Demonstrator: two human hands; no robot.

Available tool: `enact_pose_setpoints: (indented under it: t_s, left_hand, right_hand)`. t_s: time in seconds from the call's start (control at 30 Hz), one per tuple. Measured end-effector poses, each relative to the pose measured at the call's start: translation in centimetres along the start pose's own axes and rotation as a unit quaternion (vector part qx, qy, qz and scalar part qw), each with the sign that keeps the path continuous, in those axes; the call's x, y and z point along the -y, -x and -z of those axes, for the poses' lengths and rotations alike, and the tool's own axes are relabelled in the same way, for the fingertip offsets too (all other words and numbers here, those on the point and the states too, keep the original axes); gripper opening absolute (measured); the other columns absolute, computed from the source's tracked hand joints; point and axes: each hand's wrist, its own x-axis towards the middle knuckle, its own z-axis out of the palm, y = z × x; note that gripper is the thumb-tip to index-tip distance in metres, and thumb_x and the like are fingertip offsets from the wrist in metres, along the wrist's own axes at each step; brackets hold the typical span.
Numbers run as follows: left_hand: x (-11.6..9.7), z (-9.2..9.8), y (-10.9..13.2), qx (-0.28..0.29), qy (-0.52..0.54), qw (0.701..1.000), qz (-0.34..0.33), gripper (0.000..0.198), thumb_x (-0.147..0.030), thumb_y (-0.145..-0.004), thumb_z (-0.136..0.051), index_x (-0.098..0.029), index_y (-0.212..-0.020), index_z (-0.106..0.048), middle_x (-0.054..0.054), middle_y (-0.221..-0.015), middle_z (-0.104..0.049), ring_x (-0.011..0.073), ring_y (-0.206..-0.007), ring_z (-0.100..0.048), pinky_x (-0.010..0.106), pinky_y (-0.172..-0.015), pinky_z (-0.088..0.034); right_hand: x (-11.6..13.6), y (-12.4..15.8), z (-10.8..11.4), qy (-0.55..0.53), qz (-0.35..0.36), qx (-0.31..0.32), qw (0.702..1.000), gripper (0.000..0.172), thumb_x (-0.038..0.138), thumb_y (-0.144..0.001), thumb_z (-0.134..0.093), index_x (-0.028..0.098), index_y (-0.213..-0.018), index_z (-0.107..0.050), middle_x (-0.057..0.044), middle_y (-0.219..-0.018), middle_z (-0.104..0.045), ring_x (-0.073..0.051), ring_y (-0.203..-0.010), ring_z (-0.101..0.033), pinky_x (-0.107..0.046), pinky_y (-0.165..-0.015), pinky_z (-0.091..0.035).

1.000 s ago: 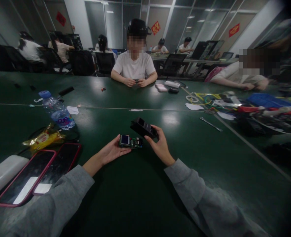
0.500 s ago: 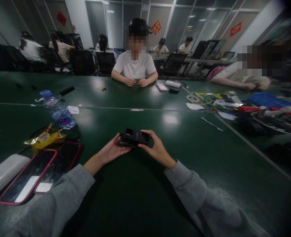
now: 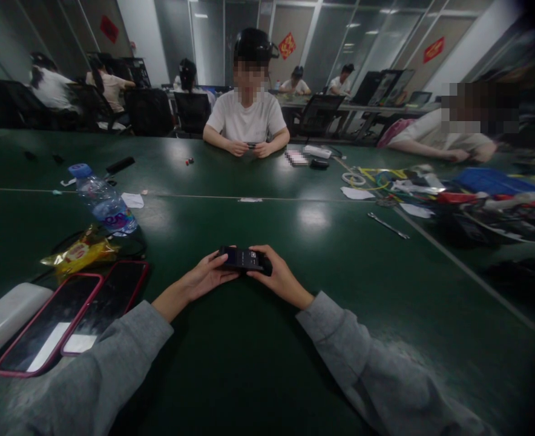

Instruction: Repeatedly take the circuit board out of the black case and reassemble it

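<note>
A small black electronic device [image 3: 239,258] with small white markings on its face is held just above the green table, between both hands. My left hand [image 3: 204,274] is closed on its left end, thumb on top and fingers underneath. At the opposite end, my right hand [image 3: 279,280] grips it between thumb and fingers. The device's underside is hidden. To the left of my left forearm lie two phones in red-edged cases [image 3: 52,324].
On the left are a white power bank [image 3: 11,321], a yellow wrapper [image 3: 81,254] and a water bottle [image 3: 104,203]. A wrench [image 3: 388,225] and a pile of cables [image 3: 385,181] lie right. A person [image 3: 247,115] sits opposite, another person [image 3: 431,136] at far right.
The device's black upper part, tilted with an opening showing before, now sits flatter, its face turned more upward. My left thumb has come over its top; my right hand has shifted slightly left.
</note>
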Motion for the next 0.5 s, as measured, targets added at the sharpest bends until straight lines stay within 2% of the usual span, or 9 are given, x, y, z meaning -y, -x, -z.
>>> enact_pose_setpoints:
  t_s: [0.07,0.13,0.23,0.37,0.5]
  left_hand:
    - [0.05,-0.17,0.02,-0.015,-0.001,1.0,-0.006,0.056,-0.017,-0.086,-0.06,-0.013,-0.138,-0.04,0.018,-0.126,-0.059,0.0282,-0.115,-0.06,0.047,-0.112,-0.031]
    - [0.07,-0.24,0.0,-0.027,0.012,1.0,-0.005,0.055,-0.017,-0.087,-0.059,-0.009,-0.137,-0.039,0.019,-0.124,-0.06,0.0282,-0.114,-0.061,0.046,-0.112,-0.032]
    - [0.0,-0.2,-0.02,-0.027,0.03,0.999,0.002,0.055,-0.022,-0.089,-0.057,-0.008,-0.138,-0.037,0.02,-0.126,-0.059,0.0294,-0.116,-0.059,0.046,-0.112,-0.032]
    - [-0.13,-0.29,-0.02,-0.02,0.031,0.999,0.01,0.056,-0.025,-0.09,-0.056,-0.008,-0.139,-0.036,0.021,-0.13,-0.057,0.0311,-0.119,-0.057,0.047,-0.112,-0.031]
    - [-0.12,-0.31,-0.05,-0.023,0.027,0.999,0.005,0.056,-0.025,-0.09,-0.056,-0.009,-0.14,-0.035,0.021,-0.131,-0.056,0.0312,-0.121,-0.056,0.048,-0.112,-0.031]
  right_hand:
    - [0.07,0.03,-0.01,-0.028,-0.008,0.002,1.0,0.055,0.031,-0.079,-0.072,0.028,-0.128,-0.048,-0.007,-0.124,-0.054,-0.026,-0.118,-0.053,-0.049,-0.102,-0.043]
    - [0.18,0.01,0.01,-0.073,-0.027,0.011,0.997,0.059,0.035,-0.08,-0.071,0.029,-0.132,-0.044,-0.008,-0.128,-0.052,-0.026,-0.12,-0.052,-0.048,-0.104,-0.041]
    - [0.24,-0.03,0.01,-0.155,-0.086,0.013,0.984,0.052,0.041,-0.086,-0.062,0.027,-0.133,-0.043,-0.008,-0.125,-0.055,-0.024,-0.115,-0.056,-0.045,-0.1,-0.046]
    - [0.24,-0.16,0.08,-0.282,-0.166,0.001,0.945,0.039,0.046,-0.09,-0.054,0.026,-0.124,-0.051,-0.008,-0.118,-0.06,-0.022,-0.107,-0.06,-0.041,-0.092,-0.051]
    - [0.12,-0.43,0.21,-0.357,-0.204,-0.011,0.911,0.036,0.042,-0.086,-0.061,0.025,-0.117,-0.057,-0.007,-0.112,-0.063,-0.021,-0.1,-0.063,-0.041,-0.091,-0.052]
